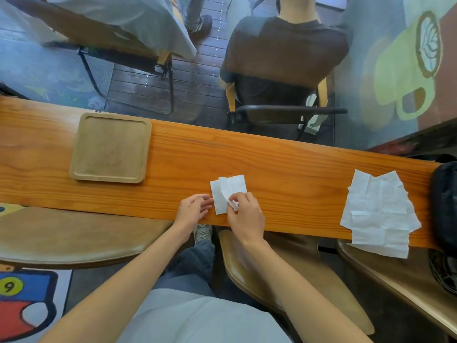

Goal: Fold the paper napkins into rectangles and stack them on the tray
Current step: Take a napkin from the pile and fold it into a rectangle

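On the long varnished wooden counter (284, 164), the right hand (243, 215) pinches a lifted corner of a thin, creased white paper napkin (228, 190). The left hand (194, 210) rests loosely open, fingertips at its left edge. The square, round-cornered wooden tray (111, 147) sits well left; crumpled unfolded napkins (380, 214) lie far right.

Right hand (243, 214) pinching napkin (228, 193) (half folded), tray (111, 147) bare
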